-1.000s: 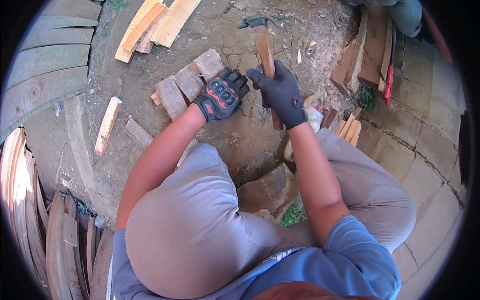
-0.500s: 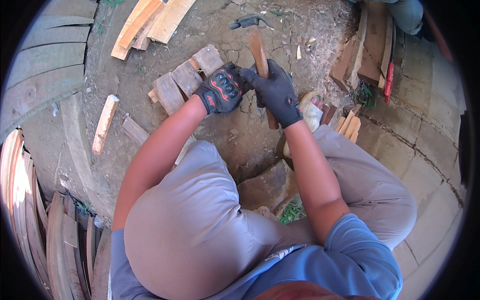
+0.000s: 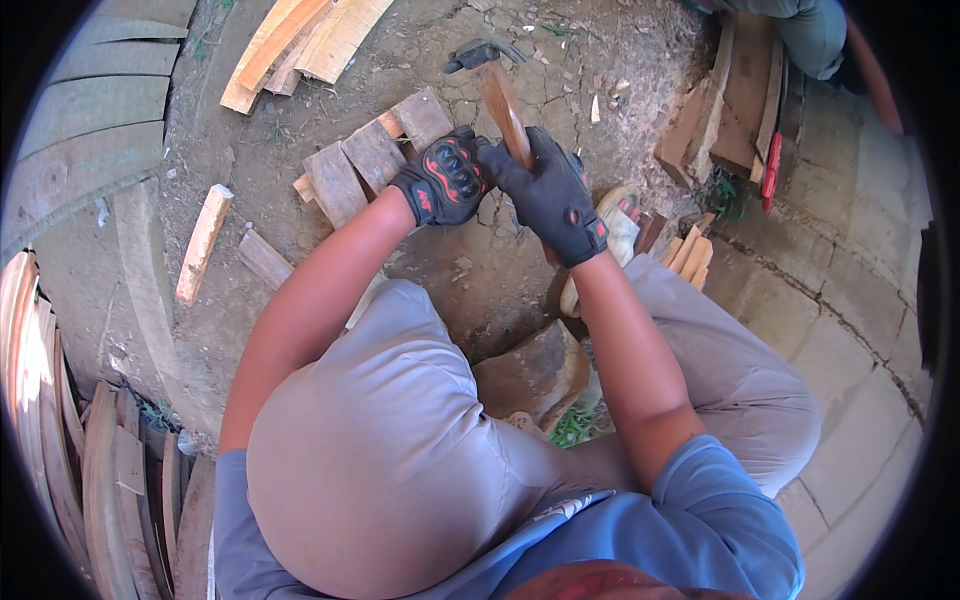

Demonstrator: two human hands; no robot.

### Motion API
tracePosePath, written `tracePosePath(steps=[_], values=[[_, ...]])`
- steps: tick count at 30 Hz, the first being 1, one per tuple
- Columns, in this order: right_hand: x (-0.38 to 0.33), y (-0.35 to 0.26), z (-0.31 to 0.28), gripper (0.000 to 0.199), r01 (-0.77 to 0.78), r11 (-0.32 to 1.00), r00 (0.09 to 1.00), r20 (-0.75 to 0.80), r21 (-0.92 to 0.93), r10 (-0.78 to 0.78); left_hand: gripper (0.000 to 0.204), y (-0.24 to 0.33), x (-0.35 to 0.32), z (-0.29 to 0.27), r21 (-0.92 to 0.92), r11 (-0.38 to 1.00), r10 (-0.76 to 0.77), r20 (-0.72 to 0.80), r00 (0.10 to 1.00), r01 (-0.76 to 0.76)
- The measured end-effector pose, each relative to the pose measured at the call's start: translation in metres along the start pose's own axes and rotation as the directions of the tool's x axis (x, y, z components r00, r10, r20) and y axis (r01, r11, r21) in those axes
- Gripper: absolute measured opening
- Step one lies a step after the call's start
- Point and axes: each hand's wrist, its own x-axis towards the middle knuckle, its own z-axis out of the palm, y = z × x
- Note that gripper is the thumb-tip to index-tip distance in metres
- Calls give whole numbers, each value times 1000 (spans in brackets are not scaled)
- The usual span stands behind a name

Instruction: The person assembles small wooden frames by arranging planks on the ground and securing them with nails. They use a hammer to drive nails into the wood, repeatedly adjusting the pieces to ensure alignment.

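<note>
A claw hammer (image 3: 507, 115) with a wooden handle and dark metal head is in my gloved right hand (image 3: 555, 195), whose fingers are wrapped round the handle. Its head points away from me, above the ground. My left hand (image 3: 450, 180), in a black glove with red trim and knuckle pads, is closed right beside the right hand, their fingertips meeting. What the left fingers hold, if anything, is hidden. Just beyond and left of that hand, short wooden boards (image 3: 372, 155) lie joined or stacked on the dirt.
Sawn planks (image 3: 305, 45) lie at the far left, and a loose wood stick (image 3: 205, 243) nearer. Long slats (image 3: 130, 480) are piled at lower left. Thick timbers (image 3: 740, 95) and a red-handled tool (image 3: 771, 172) lie at right, near another person's leg (image 3: 810, 35). A stone-like block (image 3: 535, 375) sits between my legs.
The hammer has tilted, its head shifting slightly left and the handle's lower end going mostly behind my right wrist. My left hand stays close beside my right.
</note>
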Motion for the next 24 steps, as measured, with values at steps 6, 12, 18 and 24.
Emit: tracePosePath(steps=[6,12,18,24], values=[[-5,0,-4,62,-58,998,998,17,-15,58,18,4,5,-7,5,999,-44,48,998,44],[-8,2,-9,61,-40,999,999,23,-11,41,19,7,9,-22,19,1000,-15,88,996,13],[-11,14,0,42,134,946,990,7,-294,-138,18,2,-1,-8,-24,999,-44,48,998,45],[-16,16,8,38,418,829,871,-96,-372,-482,19,5,5,-16,-31,999,-41,59,997,43]])
